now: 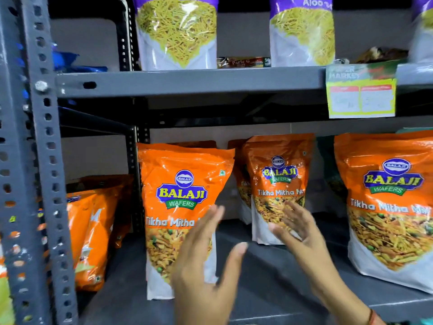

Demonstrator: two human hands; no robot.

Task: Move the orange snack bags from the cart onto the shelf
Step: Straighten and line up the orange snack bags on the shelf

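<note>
Both of my hands hang just in front of the grey metal shelf — my left hand (206,266) with fingers spread and nothing in it, my right hand (302,233) likewise loose and bare, palms turned toward each other. Between and behind them stand the glossy orange plastic snack bags: one (185,207) upright near the front edge of the shelf (269,277), partly behind my left hand, a second (277,184) further back behind my right fingers, a third (389,207) toward the right end. More lie slumped in the next bay (93,231) at the left. I judge these pouches light, soft and slick, crinkling under pressure — best taken by both side edges or the flat top seal, not squeezed, since the mix inside would crush. The cart is out of sight.
</note>
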